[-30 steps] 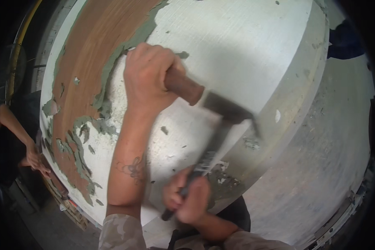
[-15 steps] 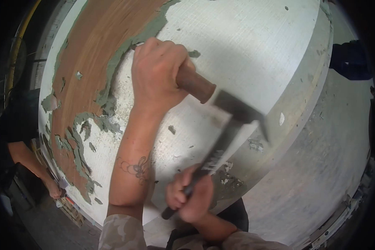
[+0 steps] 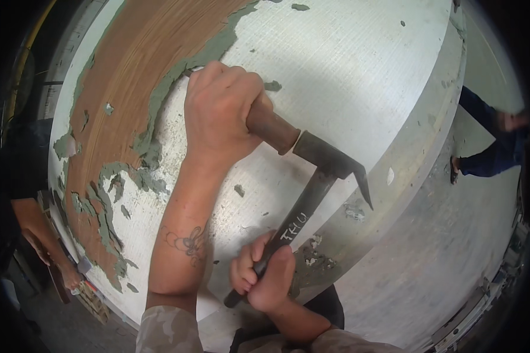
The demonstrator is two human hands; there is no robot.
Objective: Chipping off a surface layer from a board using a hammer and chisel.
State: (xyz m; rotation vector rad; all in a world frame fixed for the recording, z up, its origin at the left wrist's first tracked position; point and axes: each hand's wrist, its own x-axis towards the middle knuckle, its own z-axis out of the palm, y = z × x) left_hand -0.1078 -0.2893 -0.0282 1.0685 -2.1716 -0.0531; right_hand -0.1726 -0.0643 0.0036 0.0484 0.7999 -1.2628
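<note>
My left hand (image 3: 218,112) is closed round the wooden handle of a chisel (image 3: 272,127). Its blade lies mostly hidden beneath my fist, a dark bit showing by a ragged grey-green layer (image 3: 209,53). That layer borders a brown wood-grain strip (image 3: 141,70) on a large pale panel (image 3: 347,76). In my right hand (image 3: 268,279) is a black hammer (image 3: 306,206), gripped low on its shaft. The hammer's face meets the chisel handle's butt end, and its pointed claw slants away to the right.
Grey-green flakes (image 3: 239,190) are scattered over the panel, with a crumbled heap (image 3: 312,265) near its front edge. At the left edge another person's hand (image 3: 70,276) is beside the panel. Someone's legs in dark trousers (image 3: 489,147) are beyond it on the right.
The hammer head, blurred and slightly apart from the chisel before, now touches its butt end. My left hand has barely moved. The person on the right now shows spread legs and a foot.
</note>
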